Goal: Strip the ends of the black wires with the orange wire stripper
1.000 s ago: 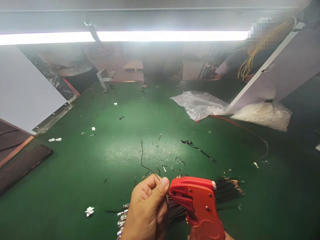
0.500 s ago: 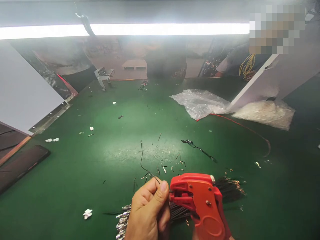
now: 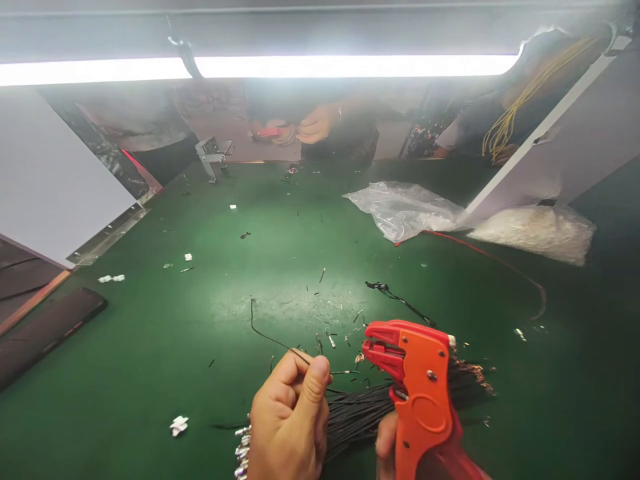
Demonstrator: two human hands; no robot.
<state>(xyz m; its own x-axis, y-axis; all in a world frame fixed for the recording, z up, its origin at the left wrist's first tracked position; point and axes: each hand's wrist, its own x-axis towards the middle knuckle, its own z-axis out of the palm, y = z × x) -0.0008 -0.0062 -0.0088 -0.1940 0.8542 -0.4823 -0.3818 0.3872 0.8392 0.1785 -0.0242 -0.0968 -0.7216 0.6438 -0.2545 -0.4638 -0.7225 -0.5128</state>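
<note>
Between thumb and fingers, my left hand [image 3: 290,417] pinches a thin black wire [image 3: 267,338]. One end of the wire curves up and away to the left; the other sticks out right of the thumb, with a bare stretch near its tip. My right hand [image 3: 387,440], mostly hidden, grips red and orange wire strippers [image 3: 420,393]. Their jaws point left, apart from the wire. Beneath both hands lies a bundle of black wires [image 3: 357,417], with metal terminals [image 3: 243,453] at its left end and bare copper strands [image 3: 477,375] at its right.
Wire scraps [image 3: 331,340] litter the green table [image 3: 150,340]. A black wire piece [image 3: 400,300], a clear plastic bag [image 3: 400,207] and a bag of pale parts [image 3: 540,230] lie beyond. A dark case-like object [image 3: 50,333] rests at left. Across the table, a co-worker's hands [image 3: 315,125] hold something red.
The wire strippers have moved right and up, off the wire, whose right end now shows. My left hand has shifted slightly left. A co-worker's hands have come into view at the back.
</note>
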